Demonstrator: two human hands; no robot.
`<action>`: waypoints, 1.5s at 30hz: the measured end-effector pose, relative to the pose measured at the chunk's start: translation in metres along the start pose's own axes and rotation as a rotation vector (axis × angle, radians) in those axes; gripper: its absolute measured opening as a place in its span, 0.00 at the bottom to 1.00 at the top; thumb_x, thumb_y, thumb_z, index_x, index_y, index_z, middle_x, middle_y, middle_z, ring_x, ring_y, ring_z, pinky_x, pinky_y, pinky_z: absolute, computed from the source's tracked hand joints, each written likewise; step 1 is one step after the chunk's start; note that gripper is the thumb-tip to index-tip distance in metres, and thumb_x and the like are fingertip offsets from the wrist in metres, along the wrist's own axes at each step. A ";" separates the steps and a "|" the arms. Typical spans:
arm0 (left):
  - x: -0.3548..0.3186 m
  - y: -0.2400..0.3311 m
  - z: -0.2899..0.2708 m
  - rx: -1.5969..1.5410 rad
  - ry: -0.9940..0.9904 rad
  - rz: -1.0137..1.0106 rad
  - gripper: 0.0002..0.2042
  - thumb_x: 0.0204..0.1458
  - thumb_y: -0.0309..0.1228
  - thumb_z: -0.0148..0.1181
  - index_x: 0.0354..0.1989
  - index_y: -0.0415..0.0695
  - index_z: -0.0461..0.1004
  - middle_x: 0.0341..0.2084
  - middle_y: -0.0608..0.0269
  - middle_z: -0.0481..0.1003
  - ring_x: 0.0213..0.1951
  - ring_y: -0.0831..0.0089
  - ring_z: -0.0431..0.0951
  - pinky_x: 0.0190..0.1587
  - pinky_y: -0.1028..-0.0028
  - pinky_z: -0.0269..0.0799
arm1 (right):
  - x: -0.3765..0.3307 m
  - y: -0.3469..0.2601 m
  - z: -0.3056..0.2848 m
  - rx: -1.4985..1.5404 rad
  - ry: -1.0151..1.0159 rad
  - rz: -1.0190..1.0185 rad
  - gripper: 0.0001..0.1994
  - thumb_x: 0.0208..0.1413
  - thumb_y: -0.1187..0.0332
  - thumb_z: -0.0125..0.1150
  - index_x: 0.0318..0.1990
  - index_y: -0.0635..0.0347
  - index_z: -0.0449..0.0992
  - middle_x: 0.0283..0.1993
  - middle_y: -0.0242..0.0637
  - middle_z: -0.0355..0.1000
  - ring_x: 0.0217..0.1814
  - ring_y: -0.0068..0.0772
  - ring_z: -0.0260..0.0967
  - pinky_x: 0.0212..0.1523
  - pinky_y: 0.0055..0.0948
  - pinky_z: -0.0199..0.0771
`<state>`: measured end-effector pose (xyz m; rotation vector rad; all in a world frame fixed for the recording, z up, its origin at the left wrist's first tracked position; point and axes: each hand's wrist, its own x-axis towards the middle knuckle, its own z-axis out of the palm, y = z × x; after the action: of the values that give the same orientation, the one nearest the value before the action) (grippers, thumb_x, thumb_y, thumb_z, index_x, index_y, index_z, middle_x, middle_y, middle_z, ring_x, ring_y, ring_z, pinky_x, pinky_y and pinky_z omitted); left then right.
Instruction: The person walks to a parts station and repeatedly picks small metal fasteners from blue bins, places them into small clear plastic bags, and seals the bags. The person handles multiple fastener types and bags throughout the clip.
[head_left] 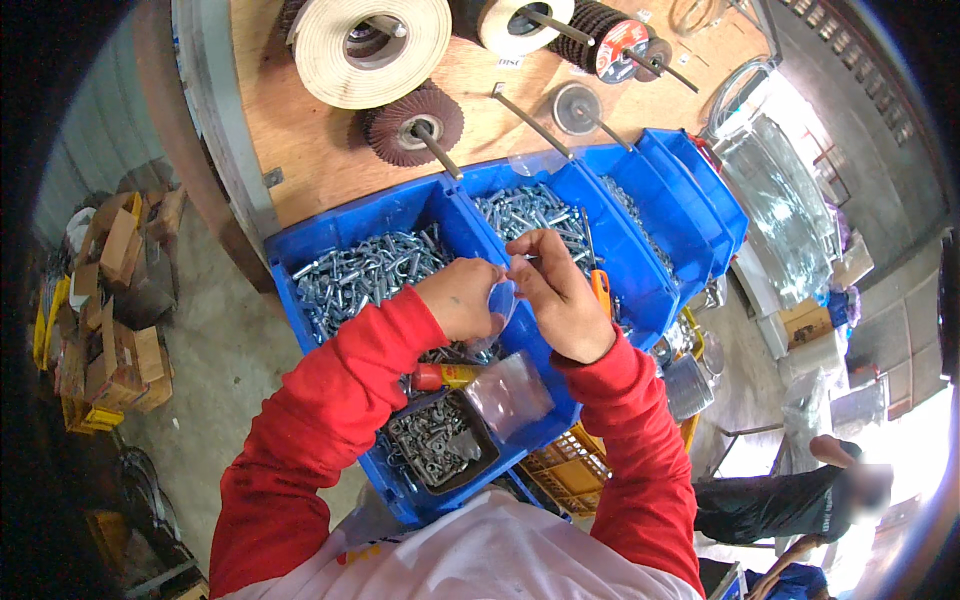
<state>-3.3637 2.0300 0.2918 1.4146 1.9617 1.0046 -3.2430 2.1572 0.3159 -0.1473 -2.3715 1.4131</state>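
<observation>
My left hand [458, 299] is closed on a small clear plastic bag [503, 298], held over the blue bins. The fingers of my right hand [566, 298] pinch together at the bag's upper edge. What the bag contains, if anything, I cannot make out. Beneath my left hand lies a blue bin [287, 292] heaped with metal bolts [375, 270]. Beyond my right hand more bolts [535, 215] fill a second compartment. Closer to my body, a dark tray [488, 468] holds small metal fasteners [432, 440]. Flat clear bags [510, 396] rest beside it.
A red and yellow container [438, 377] lies by the tray. An orange-handled tool [600, 292] stands in a bin. Rods with a flap wheel [415, 125] and a pale roll [372, 45] jut from a wooden board [300, 150]. Cardboard boxes [120, 350] stand left; another person [775, 503] is right.
</observation>
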 end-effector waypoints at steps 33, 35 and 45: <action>-0.074 0.070 -0.047 0.189 0.678 0.595 0.05 0.49 0.19 0.70 0.26 0.38 0.77 0.25 0.56 0.80 0.25 0.67 0.80 0.29 0.72 0.74 | -0.016 -0.039 -0.036 0.240 0.268 -0.281 0.05 0.64 0.73 0.62 0.40 0.67 0.77 0.35 0.32 0.76 0.38 0.20 0.71 0.42 0.23 0.71; -0.070 0.074 -0.041 0.111 0.735 0.599 0.05 0.49 0.20 0.69 0.26 0.38 0.77 0.25 0.57 0.80 0.26 0.70 0.80 0.29 0.73 0.74 | -0.021 -0.049 -0.034 0.236 0.339 -0.283 0.05 0.64 0.73 0.62 0.39 0.67 0.76 0.35 0.31 0.75 0.37 0.19 0.70 0.41 0.22 0.70; -0.069 0.114 -0.033 0.142 0.597 0.616 0.13 0.50 0.27 0.68 0.43 0.37 0.75 0.29 0.56 0.78 0.33 0.60 0.81 0.37 0.67 0.76 | -0.050 -0.067 -0.038 -0.049 0.491 -0.448 0.02 0.62 0.78 0.59 0.36 0.67 0.74 0.33 0.32 0.71 0.33 0.19 0.66 0.35 0.21 0.66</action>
<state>-3.3025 1.9769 0.4021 2.0459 2.0488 1.7546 -3.1758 2.1417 0.3767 0.0257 -1.8826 0.9727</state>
